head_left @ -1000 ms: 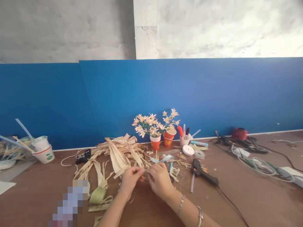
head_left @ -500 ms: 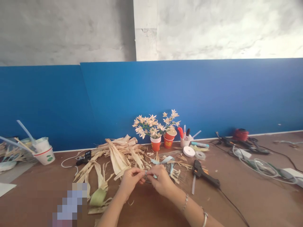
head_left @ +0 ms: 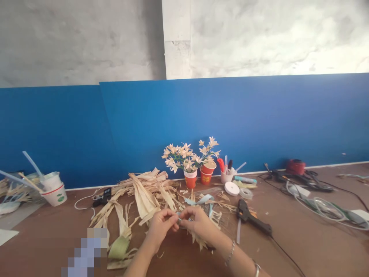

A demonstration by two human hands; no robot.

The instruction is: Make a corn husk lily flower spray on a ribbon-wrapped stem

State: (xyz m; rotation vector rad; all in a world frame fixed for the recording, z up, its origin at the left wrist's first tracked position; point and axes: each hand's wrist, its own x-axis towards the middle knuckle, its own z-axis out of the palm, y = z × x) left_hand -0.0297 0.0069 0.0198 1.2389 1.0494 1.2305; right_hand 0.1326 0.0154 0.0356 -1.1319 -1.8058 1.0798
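My left hand is closed in a pinch near the middle of the table. Close beside it, my right hand is pinched as well, fingertips almost meeting the left ones. Between the fingertips shows a small bit of thin light-blue strip; most of it is covered by the fingers. Pale husk flowers peek out below my right hand, and whether they join the strip cannot be seen. A longer light-blue strip curls on the table just beyond the hands.
Dried corn husks are heaped at left. Red paper cups hold husk flowers. A black glue gun lies right of my hands, near a white tape roll. Cables sprawl at far right; a white cup stands left.
Both hands stay pinched close together, and my right hand has turned slightly. Flower petals now show beneath it. The whole view has shifted a little.
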